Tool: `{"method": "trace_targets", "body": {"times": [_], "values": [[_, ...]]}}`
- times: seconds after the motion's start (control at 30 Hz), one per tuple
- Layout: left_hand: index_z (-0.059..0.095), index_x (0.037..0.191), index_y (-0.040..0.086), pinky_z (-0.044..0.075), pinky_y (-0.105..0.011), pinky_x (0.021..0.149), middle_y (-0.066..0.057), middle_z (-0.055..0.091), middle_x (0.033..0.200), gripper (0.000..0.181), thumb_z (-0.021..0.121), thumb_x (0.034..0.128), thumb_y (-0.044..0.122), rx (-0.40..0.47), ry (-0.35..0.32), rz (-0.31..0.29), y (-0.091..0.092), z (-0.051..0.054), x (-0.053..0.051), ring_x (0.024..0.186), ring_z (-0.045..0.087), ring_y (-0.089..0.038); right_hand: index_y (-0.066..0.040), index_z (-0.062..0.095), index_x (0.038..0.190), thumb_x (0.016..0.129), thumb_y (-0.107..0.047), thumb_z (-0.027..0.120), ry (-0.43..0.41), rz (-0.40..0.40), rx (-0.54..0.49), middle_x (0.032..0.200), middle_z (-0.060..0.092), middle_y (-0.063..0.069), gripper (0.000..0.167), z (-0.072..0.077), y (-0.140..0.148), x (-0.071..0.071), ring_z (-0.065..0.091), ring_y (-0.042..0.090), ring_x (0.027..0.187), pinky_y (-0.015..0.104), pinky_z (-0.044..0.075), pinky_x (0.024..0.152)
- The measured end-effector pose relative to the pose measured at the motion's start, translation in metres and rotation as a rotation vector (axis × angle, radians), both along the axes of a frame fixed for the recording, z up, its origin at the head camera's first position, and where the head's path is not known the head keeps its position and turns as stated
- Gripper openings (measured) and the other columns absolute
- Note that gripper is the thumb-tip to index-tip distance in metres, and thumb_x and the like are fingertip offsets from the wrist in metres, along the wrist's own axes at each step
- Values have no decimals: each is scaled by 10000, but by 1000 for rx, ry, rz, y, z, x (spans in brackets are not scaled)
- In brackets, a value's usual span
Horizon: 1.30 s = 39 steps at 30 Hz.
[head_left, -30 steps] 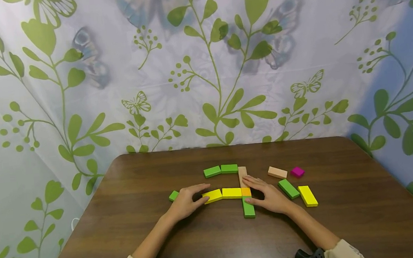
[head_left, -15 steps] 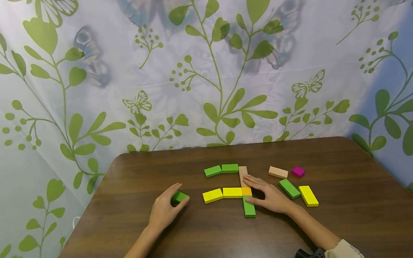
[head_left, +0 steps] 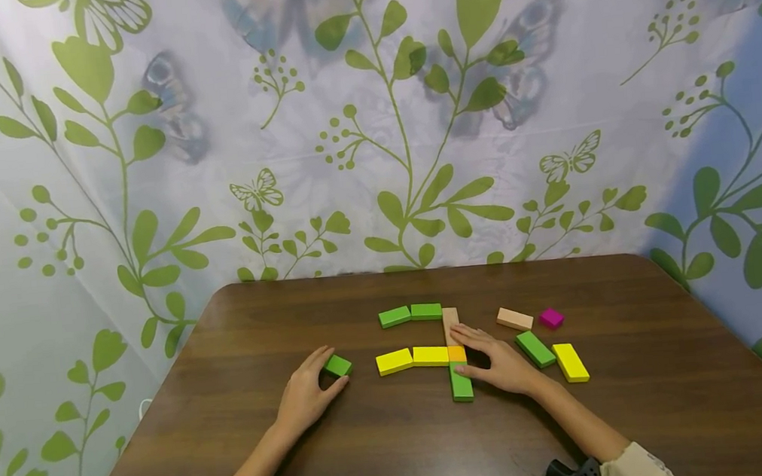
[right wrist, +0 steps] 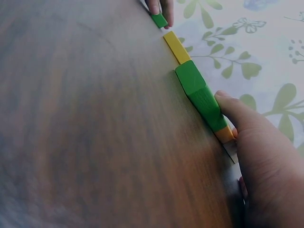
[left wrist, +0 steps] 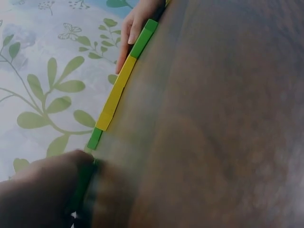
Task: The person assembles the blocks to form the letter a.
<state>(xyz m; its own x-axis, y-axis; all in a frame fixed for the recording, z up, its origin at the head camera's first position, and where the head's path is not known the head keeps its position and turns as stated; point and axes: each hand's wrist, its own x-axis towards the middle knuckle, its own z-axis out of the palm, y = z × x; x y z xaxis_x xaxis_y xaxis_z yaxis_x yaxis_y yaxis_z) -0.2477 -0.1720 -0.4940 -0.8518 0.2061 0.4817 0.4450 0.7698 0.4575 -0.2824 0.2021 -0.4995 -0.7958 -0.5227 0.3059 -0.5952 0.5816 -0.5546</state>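
- The left hand (head_left: 306, 392) pinches the outlying green block (head_left: 338, 366) between thumb and fingers; whether it is lifted off the worktop (head_left: 386, 449) I cannot tell.
- That block sits near the left end of two yellow blocks (head_left: 430, 356), apart from them.
- The right hand (head_left: 497, 362) has its fingers spread from the thumb, fingertips on the upright pale block (head_left: 451, 319), thumb at the near green block (head_left: 461, 387).
- Between those two lies a small orange block (head_left: 456, 353), meeting the yellow row.
- Two far green blocks (head_left: 426, 312) run left from the pale one's far end.
- Right of the right hand lie a loose pale block (head_left: 514, 319), a magenta block (head_left: 552, 318), a slanted green block (head_left: 535, 349) and a single yellow block (head_left: 571, 363).
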Motion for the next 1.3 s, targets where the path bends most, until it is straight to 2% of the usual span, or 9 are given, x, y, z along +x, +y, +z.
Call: {"method": "trace_targets", "body": {"times": [0.1,0.27,0.57,0.67,0.8,0.93,1.07,1.17,1.3], "values": [[585,1229,17,473,-459,852,-151,545,1257,545,760,769,253,11,-21,-61,0,0,0,1109,543,-317,-150,396,1417,855,-442,624,10,3,4,1474,316,38,673,-2,0,0,264,363,1328,614,253,991],[577,1246,21,468,-448,863,-125,544,1269,548,760,762,201,47,-54,-219,2,3,2,1131,530,-287,-130,402,1412,858,-425,627,22,14,3,1468,324,63,667,-3,0,0,277,388,1315,621,263,980],[522,1319,93,437,-463,909,-50,502,1330,567,709,813,268,-29,-124,-461,4,7,7,1210,470,-232,-128,407,1410,858,-420,629,30,18,0,1464,333,63,662,-1,-1,-1,282,379,1315,605,265,988],[501,1338,100,407,-489,937,-63,479,1354,619,704,812,357,-11,-141,-463,2,7,8,1256,418,-239,-126,397,1415,863,-420,623,35,22,14,1465,331,69,664,-1,-1,-1,280,375,1317,594,262,994],[525,1316,115,409,-483,937,-75,506,1319,682,703,769,481,11,-126,-383,0,5,10,1230,445,-244,-138,391,1419,865,-430,615,33,20,19,1469,325,57,665,0,0,-1,278,372,1319,597,263,992],[566,1267,149,439,-436,915,-34,547,1256,597,710,775,455,18,-106,-343,0,4,10,1160,505,-204,-155,399,1416,854,-426,631,17,4,-7,1471,321,36,665,1,1,1,270,370,1323,607,254,995],[555,1281,133,429,-444,926,-14,542,1280,534,725,802,300,25,-130,-394,1,6,9,1175,498,-197,-150,393,1418,858,-428,625,13,4,-9,1475,312,33,666,2,1,1,260,360,1330,600,238,1008],[497,1340,99,360,-473,988,-37,480,1361,577,704,815,221,-2,-179,-455,-1,7,9,1245,434,-226,-144,396,1416,861,-430,620,15,10,-6,1475,311,37,663,1,1,1,258,357,1332,601,237,1008],[448,1377,89,315,-499,1010,-38,421,1409,608,678,842,263,-10,-213,-487,-3,5,9,1279,383,-258,-141,403,1412,859,-431,622,18,11,-7,1473,318,39,662,0,0,0,262,355,1331,601,242,1005]]}}
